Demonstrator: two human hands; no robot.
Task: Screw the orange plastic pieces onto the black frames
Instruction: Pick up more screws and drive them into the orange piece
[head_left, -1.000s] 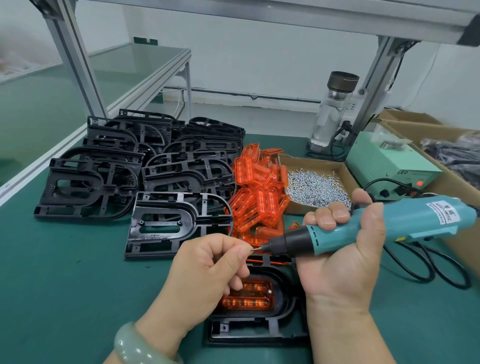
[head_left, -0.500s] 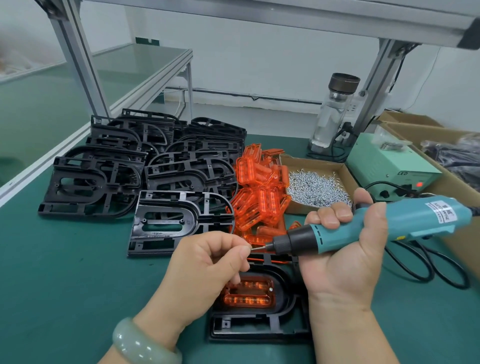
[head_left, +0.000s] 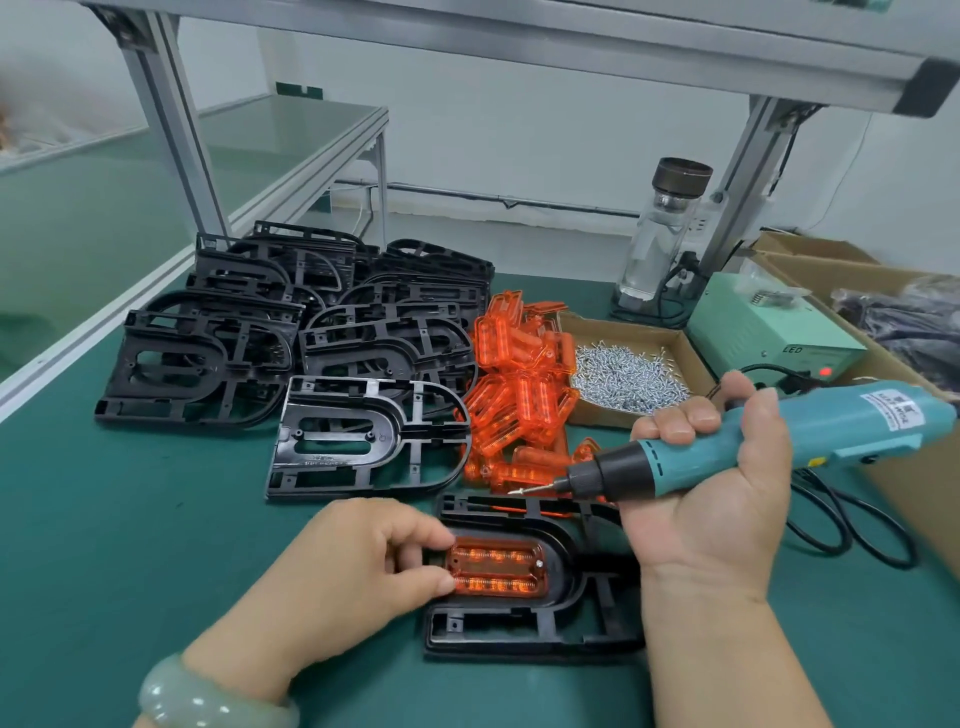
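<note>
I see the green table (head_left: 104, 571) across my whole feed. Stacked frames (head_left: 208, 364) cover its far left part, and one spare frame (head_left: 363, 441) lies flat just in front of them. To their right, about mid-table, is the orange pile (head_left: 519, 395), with the screw box (head_left: 618, 325) touching it on the side toward the right edge. At the middle of the near edge the work frame (head_left: 519, 629) lies flat.

I have the right hand (head_left: 717, 514) wrapped round the driver (head_left: 831, 431), held above the work frame's right end. Its bit (head_left: 530, 488) points left and hangs in the air over that frame's far rail.

The left hand (head_left: 343, 566) pinches the left end of the piece (head_left: 496, 569) between thumb and forefinger. The piece sits in the work frame's oval recess. One screw (head_left: 540, 563) shows at its right end.
</note>
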